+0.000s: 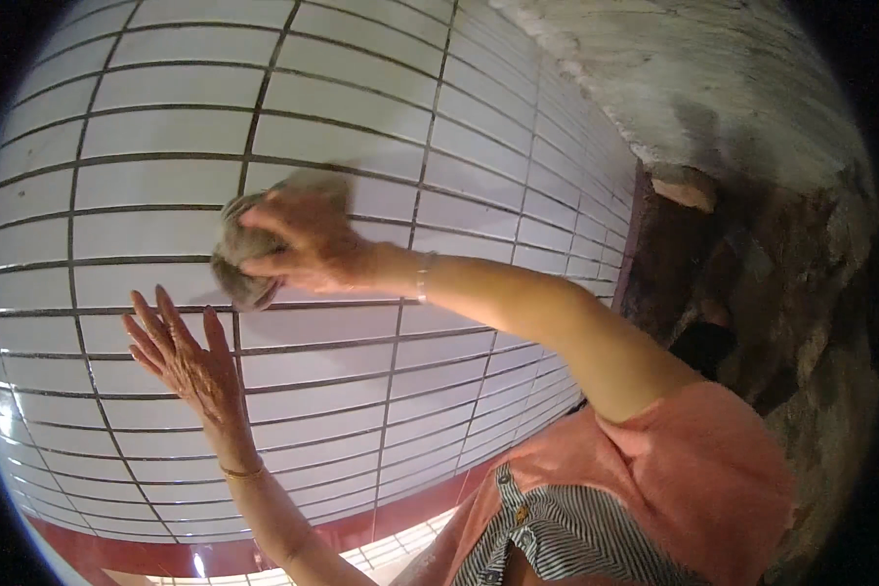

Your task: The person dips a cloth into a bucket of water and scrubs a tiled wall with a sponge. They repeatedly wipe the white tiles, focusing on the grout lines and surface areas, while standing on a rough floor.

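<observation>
A wall of white rectangular tiles [322, 326] with dark grout lines stands before me. My right hand [311, 245] presses a bunched grey-brown cloth [253, 245] against the tiles, fingers spread over it; hand and cloth look somewhat blurred. Lower and to the left, my left hand [190, 366] rests its palm side toward the wall, fingers apart and holding nothing. The cloth's lower edge comes near the fingertips of my left hand without touching them.
Dark red trim [410, 505] runs along the tiled wall's lower edge in the picture. At the right, a rough grey plaster surface [703, 88] meets the tiles, and beyond it lies dark, uneven ground [769, 454]. A pale stone-like lump [685, 188] sits near the corner.
</observation>
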Motion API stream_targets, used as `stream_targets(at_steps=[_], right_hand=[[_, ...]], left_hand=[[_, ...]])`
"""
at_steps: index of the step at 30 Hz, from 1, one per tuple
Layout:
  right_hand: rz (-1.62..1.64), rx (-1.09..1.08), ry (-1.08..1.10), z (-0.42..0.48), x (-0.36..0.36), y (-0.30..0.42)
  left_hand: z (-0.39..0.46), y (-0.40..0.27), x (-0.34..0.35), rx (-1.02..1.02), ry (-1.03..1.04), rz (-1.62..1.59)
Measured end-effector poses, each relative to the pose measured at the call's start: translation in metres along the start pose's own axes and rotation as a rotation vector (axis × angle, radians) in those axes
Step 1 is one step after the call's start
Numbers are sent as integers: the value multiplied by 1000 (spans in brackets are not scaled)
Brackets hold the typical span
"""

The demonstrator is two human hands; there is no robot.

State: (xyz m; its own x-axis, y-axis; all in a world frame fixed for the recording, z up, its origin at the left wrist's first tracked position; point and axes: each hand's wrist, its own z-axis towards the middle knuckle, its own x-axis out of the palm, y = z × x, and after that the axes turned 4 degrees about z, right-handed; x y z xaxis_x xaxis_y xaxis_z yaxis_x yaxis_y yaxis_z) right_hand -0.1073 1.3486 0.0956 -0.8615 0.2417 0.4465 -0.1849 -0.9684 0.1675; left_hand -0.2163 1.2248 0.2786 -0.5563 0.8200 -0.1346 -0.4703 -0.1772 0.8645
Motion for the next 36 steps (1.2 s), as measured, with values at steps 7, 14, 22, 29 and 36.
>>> stream_targets(at_steps=[7, 14, 22, 29, 36], right_hand=[[-377, 410, -96, -147, -120, -107], [-304, 901, -293, -149, -145, -168], [111, -98, 49, 83, 8, -30], [79, -90, 83, 57, -26, -104], [-639, 714, -86, -134, -214, -265]], left_hand=[[-40, 22, 30, 37, 125, 113], [-30, 21, 38, 39, 116, 96], [-18, 8, 37, 0, 192, 78], [34, 7, 45, 25, 187, 136], [43, 1, 50, 61, 35, 71]])
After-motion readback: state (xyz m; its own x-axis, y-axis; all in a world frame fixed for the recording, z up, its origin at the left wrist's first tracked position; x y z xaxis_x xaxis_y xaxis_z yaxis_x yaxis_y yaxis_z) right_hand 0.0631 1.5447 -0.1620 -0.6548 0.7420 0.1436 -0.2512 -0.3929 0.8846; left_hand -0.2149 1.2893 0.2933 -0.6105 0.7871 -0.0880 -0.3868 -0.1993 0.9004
